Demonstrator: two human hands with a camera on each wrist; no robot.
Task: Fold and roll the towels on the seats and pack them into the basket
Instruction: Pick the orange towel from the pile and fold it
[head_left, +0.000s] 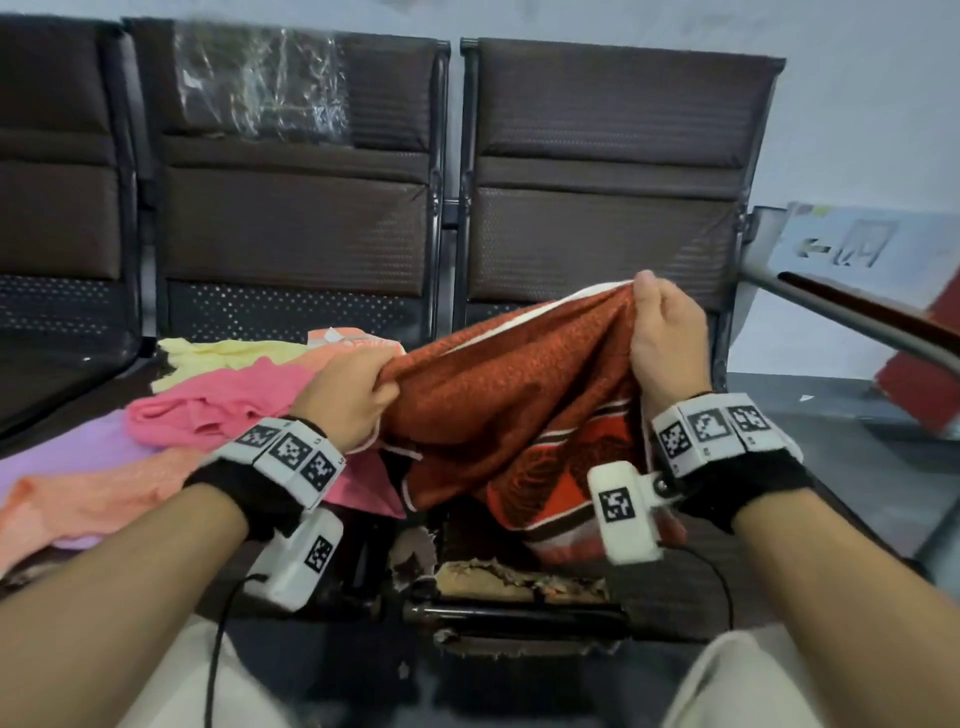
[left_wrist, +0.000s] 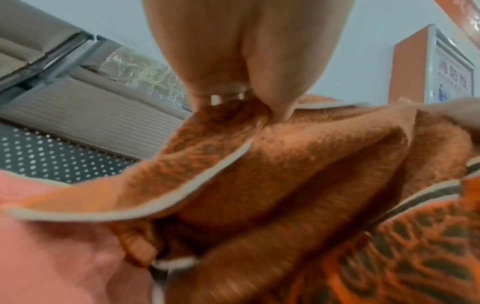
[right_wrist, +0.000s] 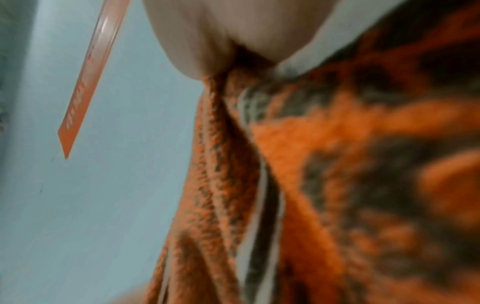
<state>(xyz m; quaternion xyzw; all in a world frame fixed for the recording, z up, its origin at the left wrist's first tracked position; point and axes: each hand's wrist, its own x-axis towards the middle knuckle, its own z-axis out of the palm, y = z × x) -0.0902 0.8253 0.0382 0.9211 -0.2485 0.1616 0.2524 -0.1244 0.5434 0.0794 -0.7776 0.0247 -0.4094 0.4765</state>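
Note:
An orange-brown patterned towel (head_left: 519, 395) with a white edge hangs between my two hands above the seat. My left hand (head_left: 358, 389) grips its left end in a fist, beside the pile. My right hand (head_left: 660, 322) pinches the right end higher up. The left wrist view shows my fingers (left_wrist: 262, 86) bunching the orange-brown towel (left_wrist: 298, 164). In the blurred right wrist view the same towel (right_wrist: 324, 164) drops from my right hand (right_wrist: 233, 51). A pink towel (head_left: 228, 405), a yellow one (head_left: 223, 353), a peach one (head_left: 93, 499) and a lilac one (head_left: 67, 452) lie heaped on the left seat. No basket is in view.
Dark brown padded seats (head_left: 602, 156) stand in a row against a pale wall. Clear plastic wrap (head_left: 260, 88) covers part of one backrest. A metal armrest (head_left: 857, 312) runs at the right. The seat's front edge (head_left: 519, 577) below the towel is torn.

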